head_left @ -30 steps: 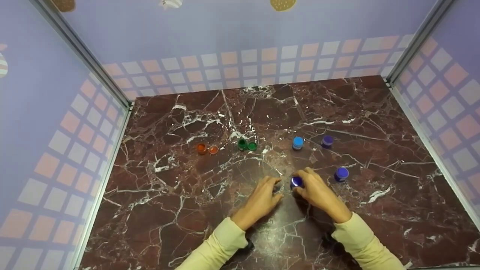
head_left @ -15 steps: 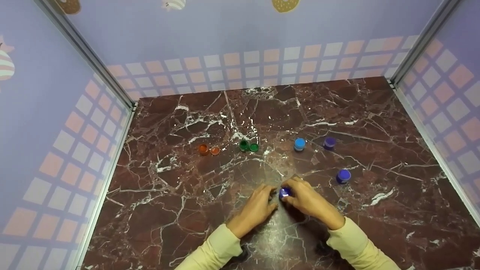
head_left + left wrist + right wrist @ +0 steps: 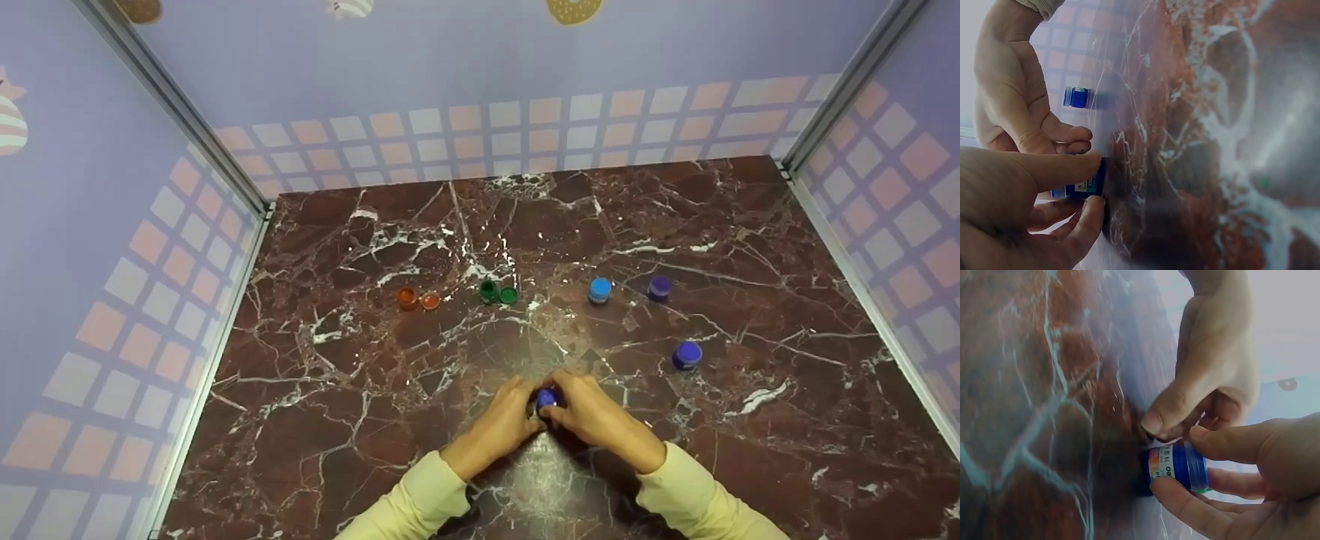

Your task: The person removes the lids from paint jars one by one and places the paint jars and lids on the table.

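A small dark-blue paint jar (image 3: 547,399) stands between the two hands near the front middle of the table, its label partly covered. My right hand (image 3: 594,411) grips it, the thumb on the lid's side and a finger on the body in the right wrist view. From the other side my left hand (image 3: 495,421) reaches round the jar; the left wrist view shows thumb and finger at opposite sides of the jar's lower part (image 3: 1085,187). Fingers hide much of the jar in the head view.
Right of the hands stands a closed blue-violet jar (image 3: 688,355). Behind it are a purple jar (image 3: 660,288) and a light-blue jar (image 3: 600,290). An opened green jar (image 3: 488,291) with its lid (image 3: 508,295) and an opened orange jar (image 3: 406,298) with its lid (image 3: 430,301) lie further left.
My right hand has carried the dark-blue jar left and toward the front edge. My left hand has moved slightly nearer the body and closed in on the jar, so both hands now meet there.
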`<state>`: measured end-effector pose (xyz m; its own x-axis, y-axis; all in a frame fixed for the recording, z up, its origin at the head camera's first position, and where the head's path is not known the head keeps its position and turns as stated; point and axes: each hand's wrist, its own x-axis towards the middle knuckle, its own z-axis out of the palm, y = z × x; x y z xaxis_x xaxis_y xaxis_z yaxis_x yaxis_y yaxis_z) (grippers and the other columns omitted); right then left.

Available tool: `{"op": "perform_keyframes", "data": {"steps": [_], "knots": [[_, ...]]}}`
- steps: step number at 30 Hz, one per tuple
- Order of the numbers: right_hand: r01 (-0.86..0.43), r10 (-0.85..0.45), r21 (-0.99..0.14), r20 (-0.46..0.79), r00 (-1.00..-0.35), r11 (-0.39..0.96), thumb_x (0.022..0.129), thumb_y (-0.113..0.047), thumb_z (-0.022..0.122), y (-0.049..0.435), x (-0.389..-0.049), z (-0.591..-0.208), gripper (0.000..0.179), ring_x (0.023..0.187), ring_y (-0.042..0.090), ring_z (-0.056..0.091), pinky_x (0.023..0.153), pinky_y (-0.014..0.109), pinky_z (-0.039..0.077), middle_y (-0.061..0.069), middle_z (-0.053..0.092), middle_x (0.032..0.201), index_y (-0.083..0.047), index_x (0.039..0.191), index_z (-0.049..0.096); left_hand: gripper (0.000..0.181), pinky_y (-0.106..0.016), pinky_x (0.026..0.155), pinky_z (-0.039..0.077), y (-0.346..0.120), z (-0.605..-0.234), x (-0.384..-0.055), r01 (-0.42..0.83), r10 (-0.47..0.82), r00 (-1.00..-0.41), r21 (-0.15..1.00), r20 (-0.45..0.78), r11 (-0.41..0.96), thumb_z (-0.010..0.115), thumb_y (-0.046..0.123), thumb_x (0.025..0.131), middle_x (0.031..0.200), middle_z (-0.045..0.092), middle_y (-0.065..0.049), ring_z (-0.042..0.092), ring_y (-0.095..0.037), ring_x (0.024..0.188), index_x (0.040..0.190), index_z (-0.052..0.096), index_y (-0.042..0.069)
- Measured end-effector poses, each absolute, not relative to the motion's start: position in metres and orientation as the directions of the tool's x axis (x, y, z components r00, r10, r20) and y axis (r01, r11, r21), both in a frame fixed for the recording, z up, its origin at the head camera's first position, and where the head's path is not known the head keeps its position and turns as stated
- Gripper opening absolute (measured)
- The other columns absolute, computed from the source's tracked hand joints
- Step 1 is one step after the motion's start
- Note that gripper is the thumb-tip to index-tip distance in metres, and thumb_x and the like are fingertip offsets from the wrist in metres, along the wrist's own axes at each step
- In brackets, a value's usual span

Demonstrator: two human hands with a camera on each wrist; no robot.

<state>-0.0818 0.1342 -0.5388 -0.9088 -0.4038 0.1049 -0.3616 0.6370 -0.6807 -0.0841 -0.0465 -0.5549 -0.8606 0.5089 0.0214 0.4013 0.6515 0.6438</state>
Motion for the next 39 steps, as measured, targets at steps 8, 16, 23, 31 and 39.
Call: {"op": "perform_keyframes", "data": {"steps": [8,16,23,31,39], "knots": [[-0.338,-0.383,-0.718,0.107,-0.918,0.609,0.083,-0.007,0.084,0.124,-0.078,-0.541,0.028,0.079,0.024,0.066,0.068,0.038,0.057,0.016,0.069,0.089,0.002,0.094,0.061,0.041,-0.039,0.093,0.053,-0.048,-0.558,-0.081,0.418,0.498,-0.865,0.637,0.061,0.648,0.086,0.005,0.076,0.104,0.062,-0.009,0.061,-0.027,0.101,0.111,0.065,-0.002],[-0.333,-0.364,-0.712,0.116,-0.924,0.618,0.086,-0.019,0.084,0.119,-0.073,-0.543,0.031,0.06,0.009,0.053,0.052,0.027,0.045,0.002,0.062,0.074,-0.002,0.088,0.059,0.037,-0.043,0.091,0.054,-0.052,-0.56,-0.074,0.465,0.503,-0.858,0.574,0.104,0.674,0.082,0.002,0.08,0.11,0.061,-0.013,0.063,-0.032,0.103,0.11,0.061,0.0],[-0.422,-0.342,-0.495,0.249,-0.906,0.759,0.085,-0.023,0.085,0.114,-0.065,-0.543,0.032,0.066,0.026,0.064,0.055,0.04,0.053,0.007,0.063,0.081,-0.004,0.089,0.06,0.033,-0.039,0.084,0.055,-0.054,-0.561,-0.076,0.512,0.518,-0.839,0.571,0.169,0.642,0.083,0.004,0.078,0.102,0.063,-0.011,0.065,-0.029,0.094,0.103,0.062,-0.001],[-0.456,-0.384,-0.371,0.253,-0.888,0.809,0.086,-0.021,0.083,0.106,-0.063,-0.538,0.032,0.07,0.036,0.066,0.057,0.049,0.055,0.012,0.061,0.081,-0.001,0.088,0.057,0.029,-0.036,0.083,0.055,-0.055,-0.562,-0.083,0.532,0.539,-0.822,0.586,0.186,0.61,0.083,0.005,0.078,0.097,0.065,-0.01,0.065,-0.026,0.091,0.1,0.064,-0.001],[-0.536,-0.462,-0.297,0.286,-0.839,0.79,0.083,-0.015,0.084,0.104,-0.066,-0.535,0.029,0.061,0.032,0.063,0.05,0.042,0.052,0.01,0.057,0.077,0.0,0.083,0.059,0.025,-0.037,0.086,0.055,-0.057,-0.561,-0.085,0.518,0.567,-0.812,0.622,0.14,0.588,0.081,0.002,0.08,0.095,0.066,-0.012,0.064,-0.025,0.093,0.097,0.063,0.0]]}}
